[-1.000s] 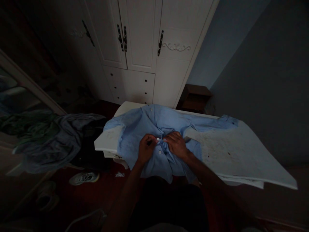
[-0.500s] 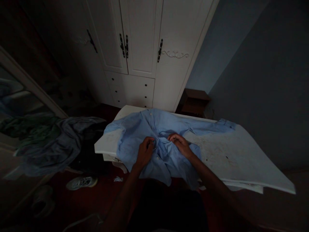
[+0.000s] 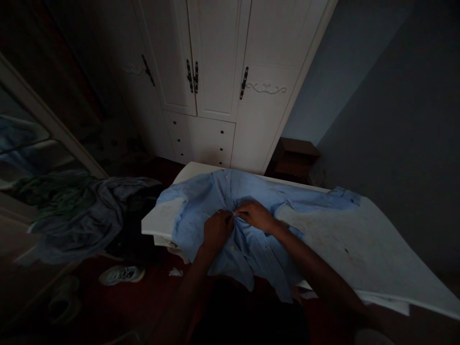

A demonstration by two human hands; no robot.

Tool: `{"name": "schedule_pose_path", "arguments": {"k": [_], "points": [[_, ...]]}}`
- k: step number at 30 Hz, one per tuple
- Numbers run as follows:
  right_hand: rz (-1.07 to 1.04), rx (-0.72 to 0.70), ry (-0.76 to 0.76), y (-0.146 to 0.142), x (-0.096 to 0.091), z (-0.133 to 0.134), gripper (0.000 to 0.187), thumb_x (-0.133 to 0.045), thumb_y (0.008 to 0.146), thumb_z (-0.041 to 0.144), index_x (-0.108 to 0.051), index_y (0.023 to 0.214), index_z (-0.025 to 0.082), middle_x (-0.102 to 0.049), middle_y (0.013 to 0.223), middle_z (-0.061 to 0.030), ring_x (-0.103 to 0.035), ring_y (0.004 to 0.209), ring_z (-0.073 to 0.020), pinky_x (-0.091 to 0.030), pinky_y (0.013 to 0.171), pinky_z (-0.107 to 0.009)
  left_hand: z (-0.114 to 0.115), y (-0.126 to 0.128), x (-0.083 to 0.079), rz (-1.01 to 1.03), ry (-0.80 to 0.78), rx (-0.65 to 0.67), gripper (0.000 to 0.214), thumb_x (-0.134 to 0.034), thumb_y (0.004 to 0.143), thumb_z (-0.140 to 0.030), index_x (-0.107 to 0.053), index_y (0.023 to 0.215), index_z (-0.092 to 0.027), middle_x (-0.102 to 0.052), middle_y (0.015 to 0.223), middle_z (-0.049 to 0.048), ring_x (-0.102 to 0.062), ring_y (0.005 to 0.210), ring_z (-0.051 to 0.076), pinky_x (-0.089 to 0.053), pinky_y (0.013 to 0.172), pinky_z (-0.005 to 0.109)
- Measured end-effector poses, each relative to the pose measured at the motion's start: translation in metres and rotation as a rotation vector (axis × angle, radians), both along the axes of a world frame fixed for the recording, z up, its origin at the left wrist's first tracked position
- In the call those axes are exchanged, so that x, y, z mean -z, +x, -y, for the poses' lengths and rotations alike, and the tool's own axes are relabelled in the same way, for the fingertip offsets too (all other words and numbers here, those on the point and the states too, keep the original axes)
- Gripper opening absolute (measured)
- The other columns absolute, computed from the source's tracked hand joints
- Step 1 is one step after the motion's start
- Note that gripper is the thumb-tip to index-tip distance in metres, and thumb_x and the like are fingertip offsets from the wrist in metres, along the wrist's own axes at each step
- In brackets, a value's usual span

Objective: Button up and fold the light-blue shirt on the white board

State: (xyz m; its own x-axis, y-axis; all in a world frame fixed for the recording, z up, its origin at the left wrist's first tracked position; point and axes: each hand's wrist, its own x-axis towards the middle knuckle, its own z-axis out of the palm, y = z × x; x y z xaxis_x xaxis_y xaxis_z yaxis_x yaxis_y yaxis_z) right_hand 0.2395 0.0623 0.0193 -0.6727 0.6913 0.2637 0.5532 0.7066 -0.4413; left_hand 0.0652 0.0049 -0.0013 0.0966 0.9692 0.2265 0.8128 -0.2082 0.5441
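On the table: a light blue shirt [image 3: 201, 206] lies spread front-up across the near left end of the white table [image 3: 341, 239], collar toward the wardrobe, its hem hanging over the near edge.
Left hand: the left hand [image 3: 217, 230] is curled over the middle of the shirt, fingertips pinching the cloth at the front opening.
Right hand: the right hand [image 3: 256, 216] meets it from the other side, fingertips also nipped onto the front edge; the two hands touch at the tips.
Why held so: both grips bear on the same small spot of the button strip, which seems to draw the two front edges together; the cloth puckers around it.
Sleeve: one sleeve [image 3: 323, 199] lies stretched out flat to the right along the far edge of the table, well apart from the hands.
Wardrobe: the white wardrobe [image 3: 215, 62] behind the table has its doors shut; what it holds is hidden.
Drawers: the drawers [image 3: 201, 139] below the doors are shut too, contents unseen.
Pile of clothes: a pile of clothes [image 3: 82, 211] lies heaped to the left of the table.
Shoe: a pale shoe [image 3: 121, 274] sits on the floor below that heap.
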Motion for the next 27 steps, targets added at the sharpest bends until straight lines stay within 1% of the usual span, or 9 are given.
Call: {"name": "schedule_pose_path", "arguments": {"k": [4, 6, 10, 13, 15, 18, 21, 25, 27], "points": [[-0.170, 0.033, -0.110, 0.003, 0.006, -0.005, 0.015, -0.060, 0.088, 0.019, -0.075, 0.090, 0.022, -0.075, 0.084, -0.0038, -0.068, 0.077, -0.0167, -0.048, 0.071, -0.027, 0.000, -0.005, -0.005, 0.032, -0.044, 0.007, 0.026, -0.048, 0.094, -0.032, -0.072, 0.097, -0.023, -0.074, 0.097, 0.0049, -0.067, 0.087, 0.019, -0.047, 0.078, 0.028], [-0.256, 0.060, -0.187, 0.004, 0.011, -0.005, 0.015, -0.059, 0.088, 0.022, -0.075, 0.089, 0.021, -0.074, 0.085, -0.0039, -0.067, 0.078, -0.0169, -0.048, 0.071, -0.027, 0.000, -0.006, -0.007, 0.034, -0.069, 0.008, 0.028, -0.045, 0.096, -0.032, -0.071, 0.100, -0.023, -0.075, 0.097, 0.0041, -0.068, 0.087, 0.019, -0.047, 0.078, 0.028], [-0.406, 0.110, -0.368, 0.007, 0.023, -0.006, 0.016, -0.062, 0.085, 0.031, -0.072, 0.083, 0.020, -0.071, 0.080, -0.0029, -0.065, 0.075, -0.0172, -0.046, 0.068, -0.027, 0.000, -0.005, -0.009, -0.027, -0.113, 0.022, 0.030, -0.043, 0.096, -0.030, -0.069, 0.110, -0.025, -0.076, 0.096, 0.0047, -0.070, 0.083, 0.020, -0.049, 0.075, 0.029], [-0.490, 0.122, -0.533, 0.008, 0.029, -0.007, 0.019, -0.063, 0.082, 0.037, -0.069, 0.078, 0.019, -0.065, 0.073, -0.0005, -0.059, 0.069, -0.0155, -0.043, 0.064, -0.026, 0.000, -0.004, -0.008, -0.038, -0.125, 0.040, 0.032, -0.045, 0.094, -0.029, -0.067, 0.117, -0.025, -0.076, 0.098, 0.0053, -0.071, 0.082, 0.021, -0.050, 0.076, 0.031], [-0.549, 0.138, -0.644, 0.010, 0.029, -0.008, 0.024, -0.063, 0.081, 0.041, -0.066, 0.074, 0.019, -0.059, 0.067, 0.0013, -0.054, 0.064, -0.0140, -0.040, 0.061, -0.024, 0.000, -0.002, -0.006, 0.000, -0.105, 0.067, 0.032, -0.048, 0.093, -0.029, -0.066, 0.120, -0.024, -0.075, 0.104, 0.0060, -0.071, 0.087, 0.021, -0.051, 0.079, 0.032], [-0.627, 0.171, -0.762, 0.013, 0.027, -0.006, 0.029, -0.063, 0.080, 0.048, -0.064, 0.073, 0.019, -0.055, 0.066, 0.0020, -0.051, 0.064, -0.0134, -0.039, 0.060, -0.024, 0.000, 0.003, -0.003, 0.091, -0.017, 0.113, 0.036, -0.052, 0.092, -0.038, -0.065, 0.121, -0.022, -0.071, 0.113, 0.0086, -0.068, 0.098, 0.023, -0.052, 0.085, 0.035], [-0.648, 0.167, -0.800, 0.015, 0.026, -0.004, 0.035, -0.064, 0.079, 0.053, -0.065, 0.076, 0.019, -0.057, 0.069, 0.0012, -0.051, 0.065, -0.0135, -0.040, 0.061, -0.024, -0.003, 0.009, 0.002, 0.219, 0.040, 0.109, 0.035, -0.058, 0.089, -0.045, -0.070, 0.111, -0.021, -0.071, 0.108, 0.0091, -0.067, 0.096, 0.023, -0.053, 0.085, 0.035], [-0.643, 0.141, -0.788, 0.015, 0.029, -0.002, 0.038, -0.063, 0.080, 0.057, -0.065, 0.081, 0.019, -0.059, 0.071, 0.0005, -0.053, 0.065, -0.0132, -0.042, 0.060, -0.024, -0.009, 0.012, 0.008, 0.466, 0.065, 0.100, 0.019, -0.067, 0.084, -0.035, -0.074, 0.094, -0.020, -0.072, 0.093, 0.0062, -0.067, 0.087, 0.019, -0.053, 0.080, 0.030], [-0.627, 0.147, -0.716, 0.013, 0.031, -0.001, 0.037, -0.062, 0.082, 0.056, -0.066, 0.081, 0.019, -0.061, 0.073, 0.0000, -0.055, 0.066, -0.0136, -0.044, 0.060, -0.024, -0.011, 0.012, 0.009, 0.527, 0.074, 0.119, 0.014, -0.066, 0.085, -0.030, -0.074, 0.088, -0.019, -0.072, 0.088, 0.0057, -0.066, 0.083, 0.018, -0.052, 0.077, 0.029]]}}
